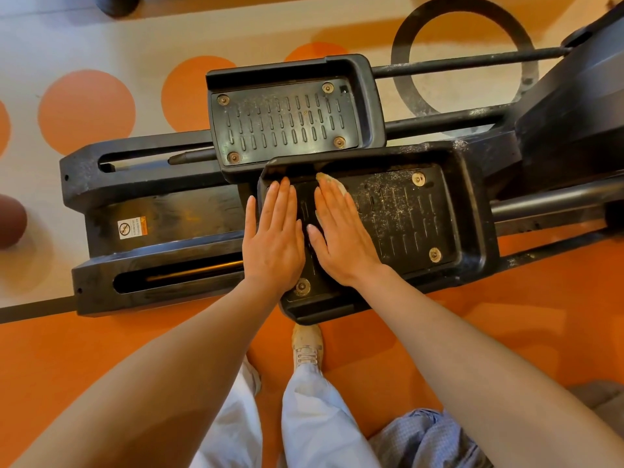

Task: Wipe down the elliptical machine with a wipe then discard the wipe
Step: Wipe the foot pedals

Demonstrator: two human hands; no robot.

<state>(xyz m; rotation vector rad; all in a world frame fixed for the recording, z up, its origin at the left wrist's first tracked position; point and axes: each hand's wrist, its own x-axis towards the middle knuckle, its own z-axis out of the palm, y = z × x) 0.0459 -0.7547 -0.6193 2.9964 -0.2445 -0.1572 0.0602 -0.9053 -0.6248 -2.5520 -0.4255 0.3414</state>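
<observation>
On near pedal, dusty, right hand flat over soiled wipe

You can find one label only: a small white and orange warning sticker on the flat black base plate of the elliptical machine, left of your hands. It bears a crossed-out circle pictogram and an orange band with a warning triangle. Its lines of print are too small for you to read.
</observation>
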